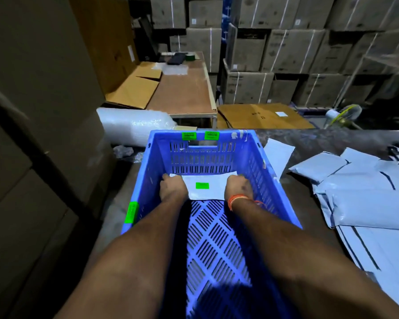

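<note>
White plastic is being gripped at both sides: the fingers (167,179) of the left hand (171,188) and right hand (238,187) are curling round the side edges of the parcel (205,192), likely keeping it level. It is lying flat against the far wall of the blue crate (255,157), which is standing on the bench (327,140) beside piled grey mailers (366,203), probably for sorting.

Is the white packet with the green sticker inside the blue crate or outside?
Inside. The packet lies flat on the slotted floor of the crate, by its far wall, left hand and right hand holding its sides.
</note>
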A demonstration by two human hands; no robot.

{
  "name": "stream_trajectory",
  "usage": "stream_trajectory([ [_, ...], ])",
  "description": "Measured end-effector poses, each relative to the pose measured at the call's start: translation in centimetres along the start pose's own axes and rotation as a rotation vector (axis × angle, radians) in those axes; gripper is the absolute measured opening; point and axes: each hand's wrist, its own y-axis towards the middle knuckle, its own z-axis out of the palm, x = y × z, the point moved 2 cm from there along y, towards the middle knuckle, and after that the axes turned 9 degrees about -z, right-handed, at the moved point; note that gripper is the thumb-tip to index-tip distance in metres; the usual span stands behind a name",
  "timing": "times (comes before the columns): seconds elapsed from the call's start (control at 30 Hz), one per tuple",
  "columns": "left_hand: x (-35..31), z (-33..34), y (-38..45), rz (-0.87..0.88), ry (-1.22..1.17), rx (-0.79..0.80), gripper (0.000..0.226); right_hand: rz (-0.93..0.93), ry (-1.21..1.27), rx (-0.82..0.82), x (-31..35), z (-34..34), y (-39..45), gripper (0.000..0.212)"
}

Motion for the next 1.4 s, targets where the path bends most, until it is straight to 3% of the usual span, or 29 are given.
stream_trajectory([
  [0.1, 0.2, 0.5, 0.1, 0.079, 0.097, 0.025, 0.034, -0.063, -0.113, 0.052, 0.1, 1.0, -0.5, 0.038],
  [0.3, -0.3, -1.4, -1.9, 0.065, 0.087, 0.027, 0.034, -0.162, -0.228, 0.089, 0.7, -1.0, -1.5, 0.040],
  [0.5, -3.9, -6.3, -6.3, 0.261, -0.037, -0.024, 0.044, -0.270, -0.139, -0.003, 1.1, -7.9, -3.9, 0.040],
  [0.77, -10.1, -11.4, -17.1, 0.500, -0.240, -0.177, 0.043, -0.387, 0.060, -0.258, -3.5, -15.3, -11.0, 0.044],
  [0.93, -13.3, -10.9, -25.1, 0.592, -0.224, -0.222, 0.038, -0.369, 0.106, -0.330, -9.3, -17.2, -16.0, 0.043],
  [1.17, -18.4, -6.2, -36.0, 0.607, -0.142, -0.217, 0.037, -0.345, 0.089, -0.288, -23.0, -17.6, -21.8, 0.041],
  [1.3, -21.4, -1.4, -42.4, 0.631, -0.105, -0.167, 0.030, -0.319, 0.129, -0.176, -31.8, -16.9, -25.1, 0.038],
  [1.4, -22.3, 3.0, -45.1, 0.580, -0.067, -0.041, 0.036, -0.379, 0.080, 0.002, -36.4, -15.4, -27.0, 0.039],
])
